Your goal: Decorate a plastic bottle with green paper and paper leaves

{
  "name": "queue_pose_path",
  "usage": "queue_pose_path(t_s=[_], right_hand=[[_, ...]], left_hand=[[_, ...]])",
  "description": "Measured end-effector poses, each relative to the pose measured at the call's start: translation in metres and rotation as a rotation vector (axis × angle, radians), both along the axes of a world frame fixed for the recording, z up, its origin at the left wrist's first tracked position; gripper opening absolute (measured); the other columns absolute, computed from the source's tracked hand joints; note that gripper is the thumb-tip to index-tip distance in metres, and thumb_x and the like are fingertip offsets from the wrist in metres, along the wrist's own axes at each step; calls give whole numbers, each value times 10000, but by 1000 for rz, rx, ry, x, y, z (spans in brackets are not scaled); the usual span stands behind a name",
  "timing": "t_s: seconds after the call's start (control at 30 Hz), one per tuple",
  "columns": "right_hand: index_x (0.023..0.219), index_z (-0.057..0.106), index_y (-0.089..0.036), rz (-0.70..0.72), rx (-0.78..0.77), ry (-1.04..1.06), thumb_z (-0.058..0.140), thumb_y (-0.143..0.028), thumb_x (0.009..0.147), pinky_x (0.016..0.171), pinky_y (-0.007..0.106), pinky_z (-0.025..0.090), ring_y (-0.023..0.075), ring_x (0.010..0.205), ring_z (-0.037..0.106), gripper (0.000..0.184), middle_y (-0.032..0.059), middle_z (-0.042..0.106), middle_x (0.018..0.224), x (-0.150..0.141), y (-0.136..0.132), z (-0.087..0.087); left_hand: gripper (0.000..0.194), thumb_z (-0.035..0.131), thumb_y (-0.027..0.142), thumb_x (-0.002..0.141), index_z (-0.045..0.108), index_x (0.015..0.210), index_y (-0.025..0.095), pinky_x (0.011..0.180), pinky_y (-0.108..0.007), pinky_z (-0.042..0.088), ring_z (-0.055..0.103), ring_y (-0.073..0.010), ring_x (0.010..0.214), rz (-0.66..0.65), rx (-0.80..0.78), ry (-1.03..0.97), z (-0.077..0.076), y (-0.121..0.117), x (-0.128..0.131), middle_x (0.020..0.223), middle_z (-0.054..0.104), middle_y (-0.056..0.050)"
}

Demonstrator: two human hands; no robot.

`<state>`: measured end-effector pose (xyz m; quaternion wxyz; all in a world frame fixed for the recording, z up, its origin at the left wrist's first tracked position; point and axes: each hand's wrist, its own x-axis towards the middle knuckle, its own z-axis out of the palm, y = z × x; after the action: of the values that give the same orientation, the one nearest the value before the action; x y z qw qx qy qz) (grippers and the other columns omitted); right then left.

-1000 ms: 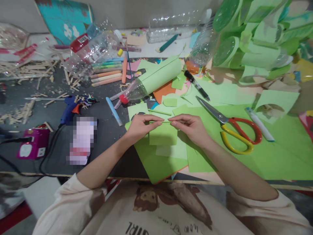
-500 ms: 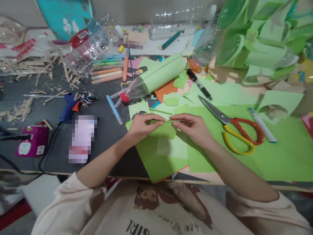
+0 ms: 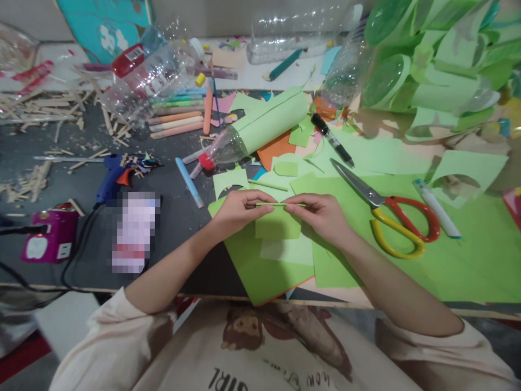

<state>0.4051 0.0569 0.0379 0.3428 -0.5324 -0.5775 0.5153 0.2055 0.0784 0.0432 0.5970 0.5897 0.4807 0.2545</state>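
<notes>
Both my hands pinch a small piece of green paper (image 3: pixel 278 228) by its far edge, which looks rolled into a thin tube. My left hand (image 3: pixel 243 210) grips the left part between thumb and fingers. On the right part, my right hand (image 3: pixel 319 213) holds it the same way, the two thumbs close together. The rest of the piece hangs or lies flat toward me, over larger green sheets. Just beyond my fingers lies a thin rolled green paper stick (image 3: pixel 267 185). Past it rests a plastic bottle with a red cap (image 3: pixel 206 161), wrapped in pale green paper (image 3: pixel 277 122).
Scissors (image 3: pixel 370 196) with red and yellow handles lie right, near a black marker (image 3: pixel 332 140) and a capped pen (image 3: pixel 437 209). At left are a blue glue gun (image 3: pixel 112 176), a phone (image 3: pixel 136 231) and a purple box (image 3: pixel 51 236). Clear bottles (image 3: pixel 305 38) stand behind.
The rolled edge now shows more plainly between my fingertips, and the paper reaches slightly further toward me. My hands stay nearly in place; the view has shifted slightly.
</notes>
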Motion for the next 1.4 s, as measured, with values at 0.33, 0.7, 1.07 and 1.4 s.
queue_pose_path(t_s=[0.33, 0.7, 1.07, 1.4], right_hand=[[773, 779, -194, 13, 12, 23, 683, -329, 756, 494, 247, 370, 101, 507, 483, 166, -1, 677, 619, 1, 2, 3], [734, 779, -220, 18, 35, 10, 678, -365, 761, 512, 255, 400, 120, 526, 515, 180, 3, 704, 636, 1, 2, 3], [722, 777, -216, -4, 21, 8, 680, -367, 748, 474, 247, 361, 112, 495, 445, 181, -5, 641, 551, 3, 1, 2], [729, 788, -198, -23, -48, 24, 702, -409, 720, 489, 251, 346, 108, 512, 417, 227, 1, 607, 537, 1, 2, 3]], left_hand=[[267, 667, 393, 717, 736, 802, 150, 487, -195, 386, 513, -88, 528, 46, 25, 17, -1, -1, 0, 685, 705, -25], [353, 663, 498, 741, 757, 761, 158, 545, -211, 455, 607, -130, 617, 47, 100, 58, -3, 0, -1, 749, 743, -47], [287, 658, 422, 758, 767, 784, 158, 536, -201, 442, 572, -104, 563, 43, 99, 11, -1, 0, -2, 720, 737, -32], [345, 649, 454, 773, 789, 891, 162, 511, -195, 401, 556, -104, 556, 29, 109, 53, -3, 0, -3, 702, 734, -36]])
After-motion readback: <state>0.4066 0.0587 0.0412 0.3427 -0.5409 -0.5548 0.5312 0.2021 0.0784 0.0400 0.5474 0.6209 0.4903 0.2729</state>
